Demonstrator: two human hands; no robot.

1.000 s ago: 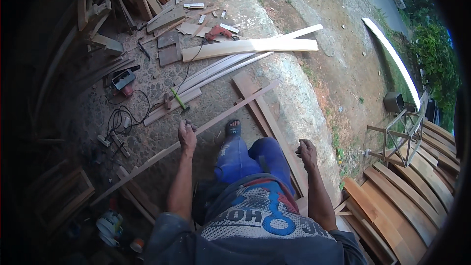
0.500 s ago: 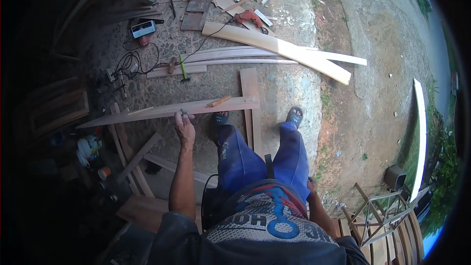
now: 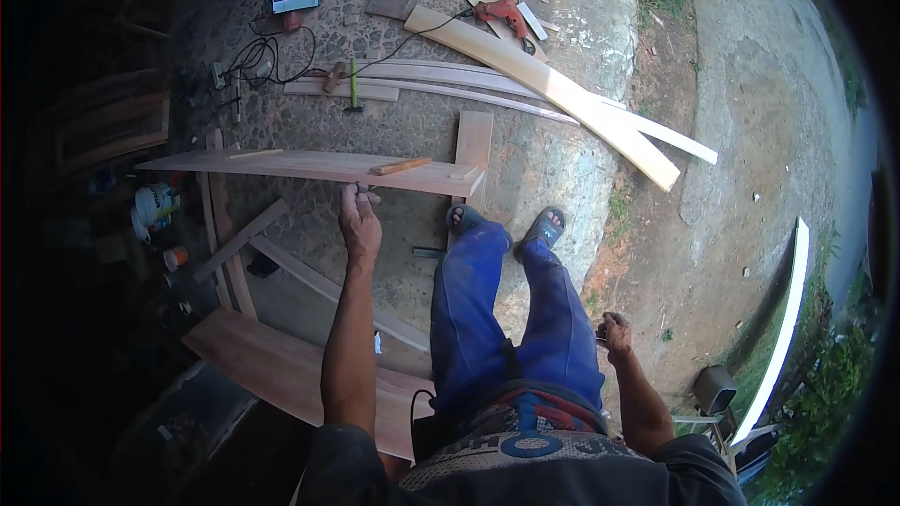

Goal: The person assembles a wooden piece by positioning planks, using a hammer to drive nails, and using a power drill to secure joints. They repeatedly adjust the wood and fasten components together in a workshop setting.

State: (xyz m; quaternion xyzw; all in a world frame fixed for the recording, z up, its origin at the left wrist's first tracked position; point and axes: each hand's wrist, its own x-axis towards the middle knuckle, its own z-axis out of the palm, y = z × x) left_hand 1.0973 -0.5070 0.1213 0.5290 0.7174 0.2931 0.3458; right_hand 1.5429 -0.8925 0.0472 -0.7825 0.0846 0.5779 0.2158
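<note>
A long wooden board point(image 3: 319, 167) lies across in front of me. A short orange-brown stick point(image 3: 401, 166) and a thin strip of wood point(image 3: 255, 154) rest on top of it. My left hand point(image 3: 359, 230) is at the board's near edge, fingers closed together around something small and dark that I cannot make out. Whether the fingertips touch the board cannot be told. Out to the right of my leg, my right hand point(image 3: 615, 334) hangs above the ground with curled fingers; what they hold, if anything, is too small to name.
Under the board's right end runs a plank point(image 3: 474, 136). Beyond lie a green-handled hammer point(image 3: 354, 89), a red power drill point(image 3: 502, 17), a corded power tool point(image 3: 296, 2), and a pale plank point(image 3: 544, 84). Another wide board point(image 3: 281, 363) is at lower left, near a white bucket point(image 3: 155, 206).
My right hand has swung outward from beside my thigh. My left foot has shifted to the right, toward the other foot. The left hand stays by the board's near edge.
</note>
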